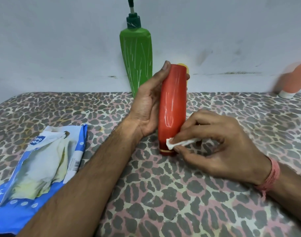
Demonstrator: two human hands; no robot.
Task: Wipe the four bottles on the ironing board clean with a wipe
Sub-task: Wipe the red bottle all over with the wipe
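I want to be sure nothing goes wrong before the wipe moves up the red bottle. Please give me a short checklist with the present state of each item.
1. Left hand steadies the red bottle: ok, thumb and fingers wrap its upper body.
2. Bottle stands cap down on the board: ok.
3. Right hand pinches the wipe: ok.
4. Wipe touches the bottle: ok, pressed near the cap.
5. Green bottle is clear of the hands: ok, upright behind at the wall.
6. All four bottles are in view: not ok; only red, green, a peach tube and a yellow thing mostly hidden behind the red one.
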